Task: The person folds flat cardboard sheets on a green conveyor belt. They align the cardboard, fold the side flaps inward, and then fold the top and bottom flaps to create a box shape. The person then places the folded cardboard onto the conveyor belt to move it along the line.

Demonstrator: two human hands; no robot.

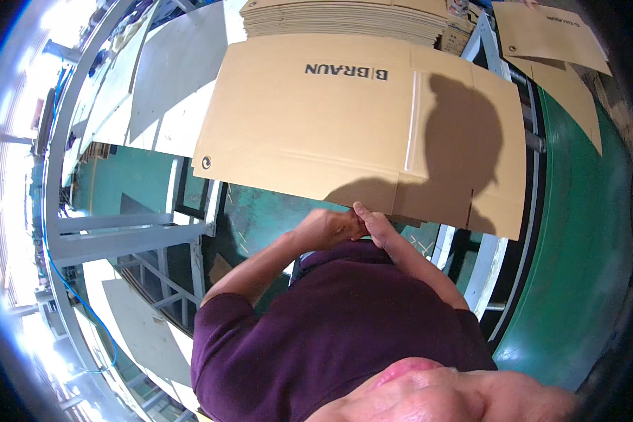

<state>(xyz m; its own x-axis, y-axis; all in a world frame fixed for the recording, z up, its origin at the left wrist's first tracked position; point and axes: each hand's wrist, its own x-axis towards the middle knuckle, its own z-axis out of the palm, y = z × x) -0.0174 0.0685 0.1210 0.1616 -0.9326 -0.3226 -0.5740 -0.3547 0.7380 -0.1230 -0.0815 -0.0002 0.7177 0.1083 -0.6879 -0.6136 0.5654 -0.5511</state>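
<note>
Brown corrugated cardboard fills the middle of the view: a large flattened carton (344,133), printed side up with a small round mark near its left corner, lies tilted across a pale metal frame (119,235) and reaches from the upper left down to the right, where a head-shaped shadow falls on it. Behind it, at the top, sits a stack of flat cartons (344,17), and another loose sheet (548,32) lies at the upper right beside a green surface (584,267). At the carton's near edge both hands meet, touching each other: the left hand (327,228) has its fingers curled together at that edge, and the right hand (376,224) pinches the edge, thumb on top.
</note>
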